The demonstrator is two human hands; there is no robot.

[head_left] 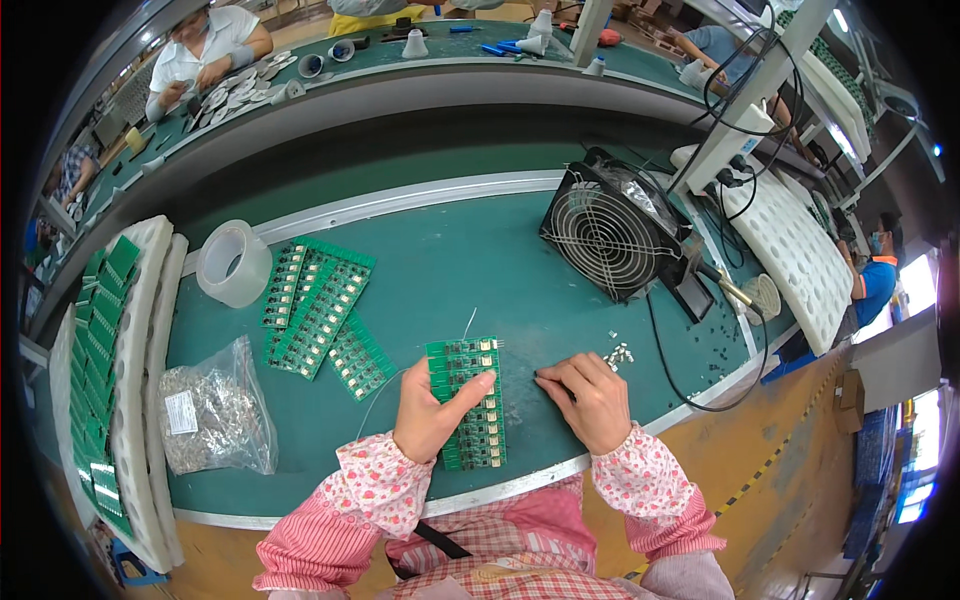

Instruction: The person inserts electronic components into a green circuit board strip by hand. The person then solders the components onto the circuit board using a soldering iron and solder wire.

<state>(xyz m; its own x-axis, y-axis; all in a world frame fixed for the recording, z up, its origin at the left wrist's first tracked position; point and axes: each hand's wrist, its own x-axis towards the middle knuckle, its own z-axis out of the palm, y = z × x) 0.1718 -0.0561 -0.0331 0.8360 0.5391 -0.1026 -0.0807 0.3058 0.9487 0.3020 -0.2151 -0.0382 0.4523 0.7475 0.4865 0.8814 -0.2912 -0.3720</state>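
Observation:
My left hand (435, 410) grips a green circuit board panel (476, 425) near the front of the table, thumb across its face and fingers underneath. Rows of small white and dark components run down the panel. Just right of it, my right hand (590, 402) rests low over the table with its fingertips pinched together. Something small and dark shows at those fingertips, too small to name. Beyond that hand lies a little pile of white connectors (621, 353). A thin wire (383, 392) curves out by my left hand.
More board panels (322, 312) overlap at the left, beside a clear tape roll (234, 264) and a bag of small parts (215, 415). Foam trays (150, 370) stand far left, one bearing boards. A fan (605, 235), soldering iron (735, 290) and black cable (655, 345) occupy the right.

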